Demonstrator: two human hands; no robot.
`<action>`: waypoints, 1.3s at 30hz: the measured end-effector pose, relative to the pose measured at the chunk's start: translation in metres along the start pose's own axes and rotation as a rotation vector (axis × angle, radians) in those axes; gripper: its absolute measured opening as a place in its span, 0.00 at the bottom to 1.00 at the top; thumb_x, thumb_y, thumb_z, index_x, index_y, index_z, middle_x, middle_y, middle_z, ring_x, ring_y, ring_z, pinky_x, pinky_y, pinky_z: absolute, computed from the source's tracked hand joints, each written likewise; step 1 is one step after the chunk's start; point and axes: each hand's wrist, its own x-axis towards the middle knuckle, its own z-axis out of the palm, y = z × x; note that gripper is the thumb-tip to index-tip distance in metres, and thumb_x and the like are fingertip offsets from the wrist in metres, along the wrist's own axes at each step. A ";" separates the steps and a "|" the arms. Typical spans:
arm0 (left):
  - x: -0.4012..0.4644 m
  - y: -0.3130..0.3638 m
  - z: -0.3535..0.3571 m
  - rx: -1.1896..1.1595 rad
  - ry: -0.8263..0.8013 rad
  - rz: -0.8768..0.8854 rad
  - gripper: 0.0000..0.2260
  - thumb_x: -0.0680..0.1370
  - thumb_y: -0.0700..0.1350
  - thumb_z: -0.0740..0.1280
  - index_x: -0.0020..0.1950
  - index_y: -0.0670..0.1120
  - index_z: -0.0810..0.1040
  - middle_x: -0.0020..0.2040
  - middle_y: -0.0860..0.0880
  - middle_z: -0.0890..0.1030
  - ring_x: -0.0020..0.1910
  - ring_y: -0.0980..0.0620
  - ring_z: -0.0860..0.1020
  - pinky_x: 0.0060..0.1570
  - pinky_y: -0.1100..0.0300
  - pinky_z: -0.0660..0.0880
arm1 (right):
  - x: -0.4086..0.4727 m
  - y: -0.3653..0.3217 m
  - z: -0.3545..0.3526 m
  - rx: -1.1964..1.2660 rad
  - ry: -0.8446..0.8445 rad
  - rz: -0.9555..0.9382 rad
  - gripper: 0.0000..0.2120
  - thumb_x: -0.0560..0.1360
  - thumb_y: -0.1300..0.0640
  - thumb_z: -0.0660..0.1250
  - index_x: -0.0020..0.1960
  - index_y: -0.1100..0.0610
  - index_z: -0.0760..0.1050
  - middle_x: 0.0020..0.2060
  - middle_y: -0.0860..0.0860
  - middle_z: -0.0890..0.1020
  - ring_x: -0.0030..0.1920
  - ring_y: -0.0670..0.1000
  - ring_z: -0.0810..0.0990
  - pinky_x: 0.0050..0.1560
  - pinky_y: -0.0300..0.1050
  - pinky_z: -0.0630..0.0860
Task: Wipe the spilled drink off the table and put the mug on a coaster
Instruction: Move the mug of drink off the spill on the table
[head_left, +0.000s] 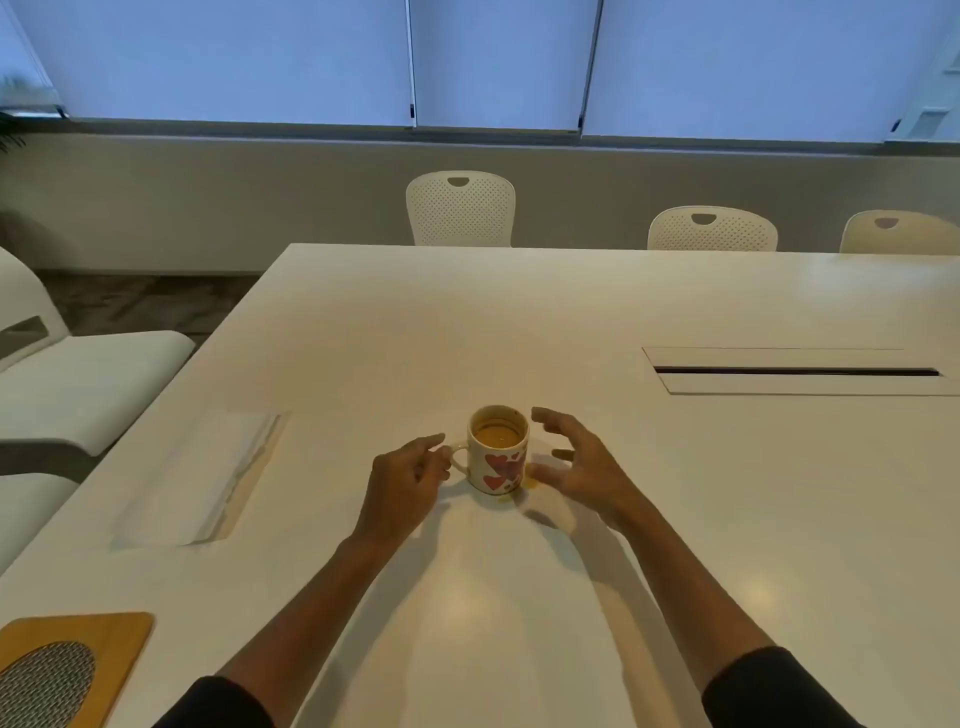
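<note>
White table (623, 312), mug (497, 457) between both hands' fingers (545, 415).

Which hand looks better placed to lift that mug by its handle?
Probably the left hand: its fingers are right at the mug handle, which faces left. The right hand hovers open beside the plain side.

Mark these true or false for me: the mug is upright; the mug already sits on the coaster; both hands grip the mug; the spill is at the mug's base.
1. The white ceramic mug with red hearts stands upright with drink inside. True.
2. It sits on the wooden coaster. False: the coaster lies apart at the near-left table corner.
3. Both hands grip it. False: the left hand and right hand flank it, open.
4. The yellowish spill lies at its base. True.
</note>
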 end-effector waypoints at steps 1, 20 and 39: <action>0.002 -0.001 0.002 -0.001 -0.003 0.006 0.15 0.80 0.44 0.69 0.65 0.41 0.82 0.50 0.46 0.88 0.43 0.56 0.86 0.47 0.69 0.81 | 0.002 -0.001 0.004 -0.005 -0.031 -0.005 0.39 0.73 0.52 0.81 0.79 0.48 0.67 0.75 0.44 0.73 0.72 0.46 0.71 0.70 0.49 0.75; 0.007 -0.002 0.006 0.024 -0.019 0.048 0.10 0.78 0.41 0.71 0.57 0.41 0.86 0.45 0.45 0.88 0.41 0.51 0.86 0.47 0.57 0.85 | 0.017 0.018 0.038 -0.011 0.065 -0.129 0.33 0.72 0.53 0.82 0.72 0.43 0.70 0.63 0.29 0.76 0.62 0.27 0.75 0.56 0.21 0.72; 0.031 0.026 0.016 0.009 0.027 0.145 0.09 0.78 0.40 0.71 0.55 0.40 0.86 0.43 0.44 0.88 0.39 0.51 0.87 0.44 0.65 0.83 | 0.026 0.006 0.007 -0.059 0.154 -0.247 0.33 0.72 0.52 0.81 0.72 0.43 0.71 0.63 0.28 0.75 0.62 0.30 0.75 0.58 0.33 0.75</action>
